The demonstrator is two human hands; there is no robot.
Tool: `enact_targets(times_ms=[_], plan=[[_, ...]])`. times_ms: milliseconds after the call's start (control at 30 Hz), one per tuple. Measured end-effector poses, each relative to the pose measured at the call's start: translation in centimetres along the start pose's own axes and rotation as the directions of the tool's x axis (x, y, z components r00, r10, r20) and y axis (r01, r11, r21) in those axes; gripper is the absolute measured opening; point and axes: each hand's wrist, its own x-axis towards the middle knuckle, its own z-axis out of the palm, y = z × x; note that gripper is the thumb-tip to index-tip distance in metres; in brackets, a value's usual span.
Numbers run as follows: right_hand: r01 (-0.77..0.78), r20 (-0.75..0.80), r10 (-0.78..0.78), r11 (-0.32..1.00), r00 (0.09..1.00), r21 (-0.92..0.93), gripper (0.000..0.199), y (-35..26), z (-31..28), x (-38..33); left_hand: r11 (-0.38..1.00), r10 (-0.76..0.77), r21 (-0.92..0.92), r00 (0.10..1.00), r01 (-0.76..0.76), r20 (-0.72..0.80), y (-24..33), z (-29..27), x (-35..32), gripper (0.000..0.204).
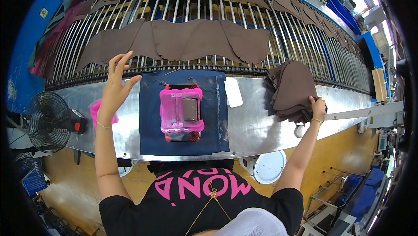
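My left hand [117, 85] is raised above the left part of the metal table, its fingers apart and nothing in them. At the right, my right hand [319, 108] closes on the edge of a stack of brown cut sheet pieces [295, 88]; how many pieces it pinches is hidden. Between the hands, a dark blue mat [152, 142] covers part of the table. On it is a pink plastic tray [172, 112] with a small dark brown block [190, 109] inside. Red and black material [183, 137] shows beneath the tray.
Beyond the table runs a rack of metal rods [198, 0] with overlapping brown pieces [174, 40] laid across it. A black fan [48, 122] stands at the left, near another pink object [96, 112]. A white card [233, 92] lies right of the mat. White buckets [269, 168] stand below the front edge.
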Motion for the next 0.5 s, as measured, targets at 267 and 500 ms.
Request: enact_targets(times_ms=[267, 500], plan=[[0.336, -0.185, -0.379, 0.914, 0.907, -0.226, 0.021, 2.4, -3.6, 0.3, 0.999, 0.029, -0.024, 0.999, -0.028, 0.028, 0.8, -0.1, -0.9, 0.062], [0.430, -0.244, -0.355, 0.713, 0.903, 0.554, 0.031, -5.2, -21.9, -10.0, 0.971, 0.155, -0.197, 0.984, -0.136, 0.083, 5.0, 1.7, -0.2, 0.062]])
